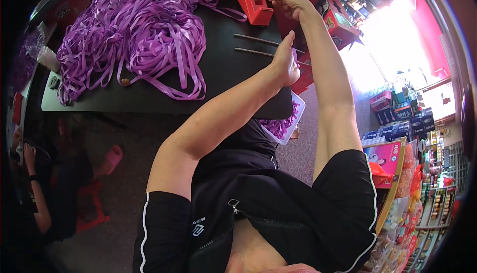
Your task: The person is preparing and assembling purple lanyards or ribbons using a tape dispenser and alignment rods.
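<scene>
My left hand (286,67) is over the right end of the black table (218,81), its thumb stretched out and its other fingers mostly hidden behind the palm. Two thin twisted metal rods (256,39) lie side by side on the tabletop, their right ends reaching toward this hand. Farther off, my right hand (289,5) is beside a red tape dispenser (255,7), fingers extended leftward and somewhat bent. I make out nothing held in either hand. A big tangled heap of purple ribbon (134,34) covers the table's left part, with one loose strand running toward the dispenser.
Below the table's right corner stands a white bin (296,119) with purple ribbon pieces. At left, another person's arm (39,198) shows near a red stool (92,206). White rolls (48,58) sit by the heap. Stacked boxes (397,119) and packed shelves line the right.
</scene>
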Tool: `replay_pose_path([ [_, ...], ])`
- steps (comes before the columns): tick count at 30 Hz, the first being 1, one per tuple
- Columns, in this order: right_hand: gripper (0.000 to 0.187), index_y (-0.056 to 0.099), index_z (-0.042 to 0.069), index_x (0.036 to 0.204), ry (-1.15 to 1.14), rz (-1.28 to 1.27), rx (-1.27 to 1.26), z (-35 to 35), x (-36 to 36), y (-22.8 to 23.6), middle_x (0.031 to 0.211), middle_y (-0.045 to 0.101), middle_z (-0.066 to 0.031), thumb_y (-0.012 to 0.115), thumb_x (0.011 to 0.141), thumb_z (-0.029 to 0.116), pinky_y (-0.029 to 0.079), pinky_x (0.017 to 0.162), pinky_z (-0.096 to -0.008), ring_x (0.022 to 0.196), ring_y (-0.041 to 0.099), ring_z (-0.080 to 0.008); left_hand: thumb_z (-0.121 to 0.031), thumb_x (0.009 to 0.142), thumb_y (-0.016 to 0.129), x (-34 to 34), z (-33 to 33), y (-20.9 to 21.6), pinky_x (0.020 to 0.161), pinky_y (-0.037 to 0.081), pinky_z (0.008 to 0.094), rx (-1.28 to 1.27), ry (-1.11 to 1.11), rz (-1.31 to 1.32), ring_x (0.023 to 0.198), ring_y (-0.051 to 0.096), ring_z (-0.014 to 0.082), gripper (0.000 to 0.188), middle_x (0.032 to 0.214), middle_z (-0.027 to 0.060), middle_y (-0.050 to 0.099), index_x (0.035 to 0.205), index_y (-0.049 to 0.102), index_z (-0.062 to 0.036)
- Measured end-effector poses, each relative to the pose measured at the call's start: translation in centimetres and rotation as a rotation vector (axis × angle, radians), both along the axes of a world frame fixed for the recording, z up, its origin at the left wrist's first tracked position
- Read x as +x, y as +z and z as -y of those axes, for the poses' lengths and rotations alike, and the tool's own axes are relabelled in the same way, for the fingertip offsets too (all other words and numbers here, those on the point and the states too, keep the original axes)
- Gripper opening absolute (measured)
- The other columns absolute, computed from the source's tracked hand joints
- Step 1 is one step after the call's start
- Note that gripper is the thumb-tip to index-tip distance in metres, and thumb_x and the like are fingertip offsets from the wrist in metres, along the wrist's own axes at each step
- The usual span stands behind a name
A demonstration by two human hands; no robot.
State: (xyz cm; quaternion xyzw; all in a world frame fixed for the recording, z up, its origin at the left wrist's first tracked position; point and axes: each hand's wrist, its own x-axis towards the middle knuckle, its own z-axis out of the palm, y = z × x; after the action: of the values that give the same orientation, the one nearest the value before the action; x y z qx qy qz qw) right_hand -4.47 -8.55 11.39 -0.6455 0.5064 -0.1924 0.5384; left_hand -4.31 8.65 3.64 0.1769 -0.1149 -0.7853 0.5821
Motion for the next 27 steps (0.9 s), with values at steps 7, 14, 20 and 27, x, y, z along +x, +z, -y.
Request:
replay_pose_path([
  [7, 0.013, 0.065, 0.010, 0.079, 0.031, 0.133, 0.030, -2.1, -2.7, -2.3, 0.064, 0.060, 0.0052, 0.070, 0.076, 0.021, 0.024, 0.043, -0.0185, 0.047, 0.036, -0.0016, -0.063, 0.081, 0.043, 0.0, 0.1, 0.0, 0.106, -0.008, 0.0443, -0.043, 0.015, 0.022, 0.136, -0.009, 0.0305, 0.088, 0.148, 0.0136, -0.007, 0.144, 0.001, -0.0182],
  [14, 0.024, 0.066, 0.004, 0.083, -0.066, 0.332, 0.120, -4.0, -2.7, -4.7, 0.069, 0.063, -0.0035, 0.070, 0.076, 0.027, 0.033, 0.047, -0.0172, 0.051, 0.044, -0.0055, -0.049, 0.092, 0.036, 0.3, -1.0, 1.0, 0.099, 0.030, 0.0426, -0.139, 0.009, -0.173, 0.114, 0.045, 0.0213, 0.041, 0.118, -0.0017, 0.052, 0.119, 0.043, -0.0189],
  [20, 0.022, 0.068, 0.008, 0.079, -0.088, 0.222, -0.040, -3.9, -2.2, -5.6, 0.069, 0.063, -0.0006, 0.068, 0.077, 0.030, 0.036, 0.051, -0.0212, 0.056, 0.044, -0.0074, -0.048, 0.093, 0.034, 0.3, -1.0, 1.0, 0.097, 0.034, 0.0411, -0.137, 0.040, -0.206, 0.113, 0.046, 0.0206, 0.039, 0.119, -0.0016, 0.051, 0.117, 0.044, -0.0194],
  [27, 0.021, 0.069, 0.007, 0.079, -0.120, 0.141, -0.150, -4.3, -1.7, -6.1, 0.070, 0.064, 0.0009, 0.066, 0.078, 0.028, 0.036, 0.054, -0.0229, 0.058, 0.043, -0.0078, -0.047, 0.094, 0.033, 0.3, -0.5, 0.5, 0.099, 0.033, 0.0423, -0.108, 0.018, -0.234, 0.113, 0.047, 0.0224, 0.043, 0.119, 0.0023, 0.052, 0.122, 0.044, -0.0154],
])
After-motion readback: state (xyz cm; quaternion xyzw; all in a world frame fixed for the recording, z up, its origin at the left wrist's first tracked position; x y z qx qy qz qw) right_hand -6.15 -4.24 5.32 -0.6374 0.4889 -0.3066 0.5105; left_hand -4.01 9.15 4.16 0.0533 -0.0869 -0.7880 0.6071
